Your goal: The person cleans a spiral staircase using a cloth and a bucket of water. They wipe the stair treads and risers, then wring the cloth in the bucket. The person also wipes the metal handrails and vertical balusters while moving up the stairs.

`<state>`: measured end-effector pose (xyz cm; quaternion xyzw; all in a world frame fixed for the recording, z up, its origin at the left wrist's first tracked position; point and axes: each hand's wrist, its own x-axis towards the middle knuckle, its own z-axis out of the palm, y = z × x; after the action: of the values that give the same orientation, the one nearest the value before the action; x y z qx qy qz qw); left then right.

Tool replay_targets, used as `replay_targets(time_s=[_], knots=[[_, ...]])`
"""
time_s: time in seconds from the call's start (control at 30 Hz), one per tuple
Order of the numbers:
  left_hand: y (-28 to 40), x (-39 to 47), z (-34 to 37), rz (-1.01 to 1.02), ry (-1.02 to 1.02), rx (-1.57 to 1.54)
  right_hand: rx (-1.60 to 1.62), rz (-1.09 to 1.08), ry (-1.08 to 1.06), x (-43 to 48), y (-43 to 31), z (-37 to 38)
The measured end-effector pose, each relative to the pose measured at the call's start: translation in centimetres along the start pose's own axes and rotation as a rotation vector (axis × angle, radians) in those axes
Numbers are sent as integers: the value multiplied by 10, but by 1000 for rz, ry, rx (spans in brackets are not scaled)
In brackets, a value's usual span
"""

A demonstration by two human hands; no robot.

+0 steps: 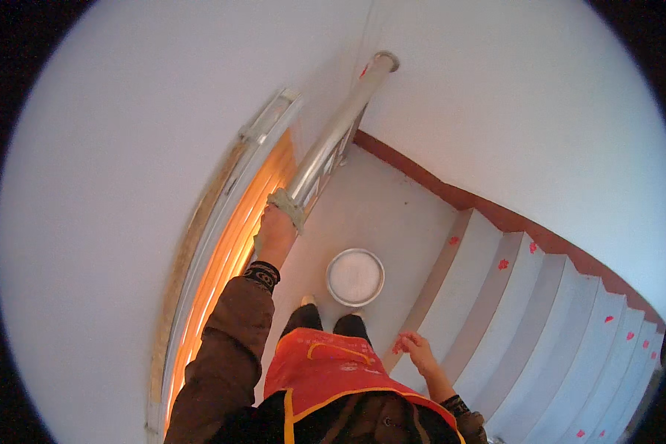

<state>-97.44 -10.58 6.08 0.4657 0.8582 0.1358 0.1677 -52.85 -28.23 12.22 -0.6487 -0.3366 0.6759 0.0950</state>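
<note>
My left hand (278,236) grips a greenish cloth (287,206) wrapped over a metal handrail (333,133). The rail runs from the hand to a round flange on the far wall. Low over the stair steps (510,319), my right hand (417,351) hangs with its fingers loosely bent, and I see nothing held in it. A red patch shows beside its fingertips. On the landing floor before my feet stands a round metal basin (355,277) with whitish contents.
An orange-lit window (222,266) with a pale frame lies left of the rail. White steps with red marks (503,265) curve off to the right. A red-brown skirting (449,191) edges the wall. I wear a red apron (327,361) with yellow trim.
</note>
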Motion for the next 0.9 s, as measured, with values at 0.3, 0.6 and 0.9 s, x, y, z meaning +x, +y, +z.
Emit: replay_targets(time_s=[0.3, 0.6, 0.9], knots=[[106, 116, 24, 367, 108, 575, 140, 11, 82, 54, -3, -30], [218, 246, 54, 538, 419, 586, 232, -33, 217, 101, -8, -55], [291, 378, 99, 704, 442, 265, 310, 134, 294, 136, -7, -13]])
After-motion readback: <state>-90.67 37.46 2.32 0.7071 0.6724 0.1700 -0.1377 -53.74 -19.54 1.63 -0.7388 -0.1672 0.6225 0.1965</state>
